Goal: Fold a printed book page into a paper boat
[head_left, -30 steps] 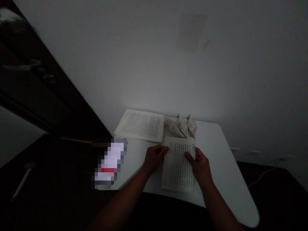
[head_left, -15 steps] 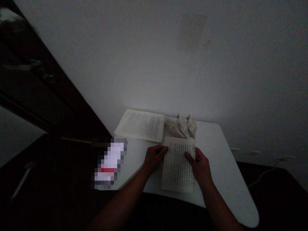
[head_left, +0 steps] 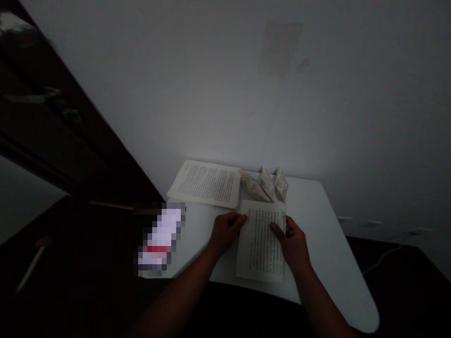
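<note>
White table [head_left: 334,258] under our page [head_left: 259,249] | left hand [head_left: 225,230] pinches its left edge | right hand [head_left: 295,241] grips its right edge

Only the slightest change over the last second. At the printed sheet [head_left: 261,244], between left hand [head_left: 224,231] and right hand [head_left: 295,244], a faint shift at most: perhaps a hair further down at the lower left corner, toward the near edge of the worktop [head_left: 333,249], too small to tell apart from a tiny sway of the camera. In the fingers of both hands, any change too fine to make out in such dim light. Across the wall [head_left: 211,94], a faint difference in grain and shading, dimmer or brighter hard to tell.
</note>
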`<state>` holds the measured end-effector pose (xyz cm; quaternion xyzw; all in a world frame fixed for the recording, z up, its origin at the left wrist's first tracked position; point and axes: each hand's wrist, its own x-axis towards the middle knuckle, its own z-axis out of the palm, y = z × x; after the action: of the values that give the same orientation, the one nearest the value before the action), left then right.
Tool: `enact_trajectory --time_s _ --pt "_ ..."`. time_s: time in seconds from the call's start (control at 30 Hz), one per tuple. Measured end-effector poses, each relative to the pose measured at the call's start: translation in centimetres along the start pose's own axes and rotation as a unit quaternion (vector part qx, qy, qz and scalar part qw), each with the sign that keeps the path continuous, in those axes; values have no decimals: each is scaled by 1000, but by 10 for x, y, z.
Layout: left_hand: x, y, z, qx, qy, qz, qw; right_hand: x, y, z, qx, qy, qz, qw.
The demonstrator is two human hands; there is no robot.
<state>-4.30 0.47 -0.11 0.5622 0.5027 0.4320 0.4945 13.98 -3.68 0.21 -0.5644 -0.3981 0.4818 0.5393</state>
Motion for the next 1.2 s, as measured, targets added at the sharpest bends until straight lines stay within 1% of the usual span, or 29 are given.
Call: enact_trajectory --time_s 0.33,0.7,0.97,1.2 --pt "0 1 1 3 6 -12 1000 1 3 -1 3 0 -6 1000" --pt "0 -1 -1 -4 -2 -5 1000 1 3 -1 7 -3 -8 1000" --pt "-1 2 -1 -8 -7 -1 1000 1 5 -3 2 -5 -4 1000" --pt "0 -2 -1 7 -5 9 1000 2 4 -2 -9 -1 -9 1000"
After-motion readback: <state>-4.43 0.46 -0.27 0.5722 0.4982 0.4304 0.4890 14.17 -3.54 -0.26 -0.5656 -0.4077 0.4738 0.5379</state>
